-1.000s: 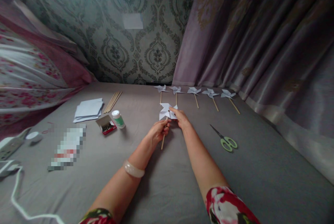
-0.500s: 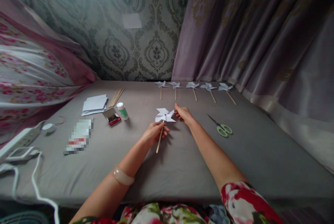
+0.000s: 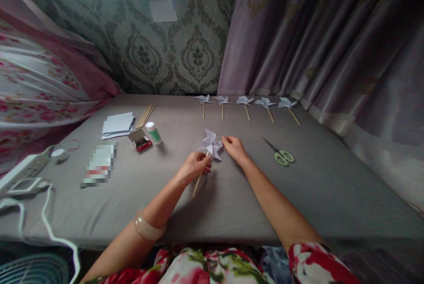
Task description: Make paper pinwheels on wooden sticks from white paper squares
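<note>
A white paper pinwheel (image 3: 213, 146) on a thin wooden stick (image 3: 198, 184) is held up over the middle of the table. My left hand (image 3: 195, 164) is closed around that stick just below the paper blades. At the wheel's right side, my right hand (image 3: 233, 148) has its thumb and fingers pinched together at the tip of a blade. A small dark red pin head shows at the wheel's centre. Scissors (image 3: 282, 157) with green handles lie to the right, their blades pointing away to the upper left.
Several finished pinwheels (image 3: 244, 101) lie in a row along the far edge. At left are stacked white paper (image 3: 117, 125), wooden sticks (image 3: 145, 115), an opened small red box (image 3: 141, 143), a white-green bottle (image 3: 154, 133), a blurred packet (image 3: 100, 164) and a power strip (image 3: 24, 171).
The pinwheel has tilted, its blades turned and now facing me more, and the stick's lower end has swung left. My right fingers have closed in on the blade tip. The view has tipped down slightly.
</note>
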Available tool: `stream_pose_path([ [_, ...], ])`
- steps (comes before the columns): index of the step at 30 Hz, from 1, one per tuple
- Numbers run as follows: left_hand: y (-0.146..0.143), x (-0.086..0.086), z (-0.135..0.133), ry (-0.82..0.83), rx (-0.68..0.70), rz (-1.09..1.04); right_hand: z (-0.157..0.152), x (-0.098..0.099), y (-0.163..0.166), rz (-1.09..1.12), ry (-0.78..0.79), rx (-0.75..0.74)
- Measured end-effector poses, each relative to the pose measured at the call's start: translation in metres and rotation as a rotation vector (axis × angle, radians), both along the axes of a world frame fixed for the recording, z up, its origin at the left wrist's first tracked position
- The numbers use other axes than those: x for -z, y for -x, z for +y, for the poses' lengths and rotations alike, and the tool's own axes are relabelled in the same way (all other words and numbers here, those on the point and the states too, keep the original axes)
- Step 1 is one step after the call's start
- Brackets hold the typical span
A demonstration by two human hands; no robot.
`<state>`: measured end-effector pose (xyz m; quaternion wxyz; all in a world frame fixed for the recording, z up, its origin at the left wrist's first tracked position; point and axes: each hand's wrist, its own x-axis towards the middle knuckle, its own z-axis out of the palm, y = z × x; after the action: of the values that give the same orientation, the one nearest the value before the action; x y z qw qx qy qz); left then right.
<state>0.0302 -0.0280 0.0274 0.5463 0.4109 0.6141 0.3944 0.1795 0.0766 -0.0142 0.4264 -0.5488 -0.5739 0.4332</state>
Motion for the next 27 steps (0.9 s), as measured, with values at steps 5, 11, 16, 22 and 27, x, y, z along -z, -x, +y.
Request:
stream_pose_path([
  [5,0.005,0.003,0.003,-0.122,0.072,0.334,-0.003,0.002,0.002,-0.04,-0.074,-0.011],
  [11,0.016,-0.006,-0.001,-0.162,0.076,0.657,-0.01,0.001,0.004,-0.08,-0.131,-0.013],
  [16,0.038,-0.016,0.002,-0.138,0.019,0.854,-0.015,-0.001,0.006,-0.106,-0.179,0.002],
  [22,0.041,-0.011,0.02,-0.187,-0.004,0.832,-0.017,0.001,0.008,-0.177,-0.328,0.0],
  [27,0.023,0.002,0.02,-0.297,-0.051,0.759,-0.024,-0.007,0.005,-0.325,-0.487,-0.071],
])
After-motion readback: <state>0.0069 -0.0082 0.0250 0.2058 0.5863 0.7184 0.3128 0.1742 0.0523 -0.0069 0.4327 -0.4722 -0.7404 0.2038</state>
